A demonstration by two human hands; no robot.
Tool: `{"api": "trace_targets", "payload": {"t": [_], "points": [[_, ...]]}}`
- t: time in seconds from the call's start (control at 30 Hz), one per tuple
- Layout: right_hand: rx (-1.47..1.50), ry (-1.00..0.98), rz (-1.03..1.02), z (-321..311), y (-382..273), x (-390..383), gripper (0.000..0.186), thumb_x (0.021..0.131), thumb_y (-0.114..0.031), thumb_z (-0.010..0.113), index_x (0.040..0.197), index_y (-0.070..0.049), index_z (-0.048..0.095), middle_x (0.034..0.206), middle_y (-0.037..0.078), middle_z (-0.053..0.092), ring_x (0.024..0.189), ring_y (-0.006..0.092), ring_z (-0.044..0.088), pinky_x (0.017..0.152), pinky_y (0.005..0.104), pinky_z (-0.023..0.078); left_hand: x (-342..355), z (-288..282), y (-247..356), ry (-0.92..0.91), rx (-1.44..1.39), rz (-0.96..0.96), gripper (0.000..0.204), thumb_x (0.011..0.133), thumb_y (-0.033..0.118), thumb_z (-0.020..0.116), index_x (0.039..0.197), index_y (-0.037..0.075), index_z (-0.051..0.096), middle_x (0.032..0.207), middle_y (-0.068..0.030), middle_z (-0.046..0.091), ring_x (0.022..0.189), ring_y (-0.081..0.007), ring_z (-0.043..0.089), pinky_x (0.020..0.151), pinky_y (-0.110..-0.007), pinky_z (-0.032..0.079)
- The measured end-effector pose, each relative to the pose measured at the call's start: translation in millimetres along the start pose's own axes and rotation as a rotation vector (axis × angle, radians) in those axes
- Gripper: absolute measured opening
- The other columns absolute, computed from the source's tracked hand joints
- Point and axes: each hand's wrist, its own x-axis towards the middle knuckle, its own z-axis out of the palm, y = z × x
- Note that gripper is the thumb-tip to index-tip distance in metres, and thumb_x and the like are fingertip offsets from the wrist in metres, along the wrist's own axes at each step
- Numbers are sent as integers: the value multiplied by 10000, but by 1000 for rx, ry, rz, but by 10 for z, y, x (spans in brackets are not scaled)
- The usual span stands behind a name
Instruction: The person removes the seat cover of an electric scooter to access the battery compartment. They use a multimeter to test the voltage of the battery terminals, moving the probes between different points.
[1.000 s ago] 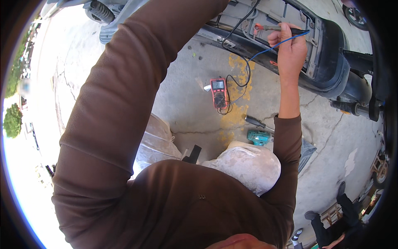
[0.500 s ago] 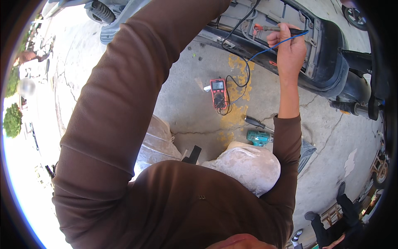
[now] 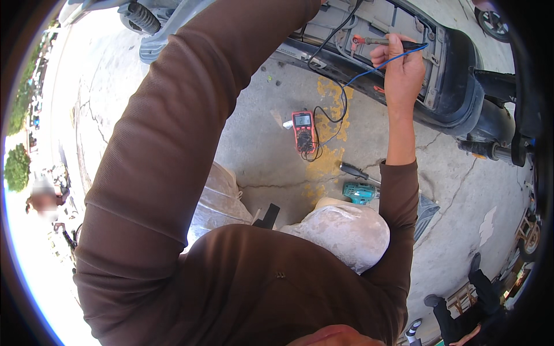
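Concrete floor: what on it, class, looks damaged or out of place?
Cracks run across the concrete floor, breaking its surface, and the yellow paint beside the red multimeter looks worn: grey shows through its patches.

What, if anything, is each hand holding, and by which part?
The right hand holds a test probe by its middle; the left hand's hold is out of view.
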Motion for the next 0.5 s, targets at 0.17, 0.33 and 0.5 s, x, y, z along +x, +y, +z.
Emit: {"api": "trace_targets", "payload": {"t": [0.17, 0.33, 0.5], "points": [[-2, 0, -5, 3, -3, -3, 230, 985, -232, 580, 1015, -4, 597, 715, 50, 674, 595, 64, 584, 550, 206, 481, -15, -9, 8, 10, 4, 12, 287, 764, 186, 690, 923, -53, 675, 935, -277, 670, 943, -407, 644, 824, -445, 517], [-10, 2, -2, -1, -7, -2, 225, 984, -227, 581, 1015, -4, 599, 715, 47, 675, 590, 63, 583, 547, 205, 482, -9, -17, 31, -11, 5, -23, 281, 761, 185, 691, 913, -51, 676, 924, -276, 671, 931, -410, 647, 816, -451, 519], [-1, 2, -3, 3, -5, 1, 222, 983, -223, 583, 1014, -3, 599, 709, 46, 674, 587, 62, 580, 547, 205, 484, 15, 3, -13, 3, 10, 22, 273, 762, 180, 686, 907, -51, 674, 920, -273, 672, 924, -411, 648, 812, -455, 519]]}}
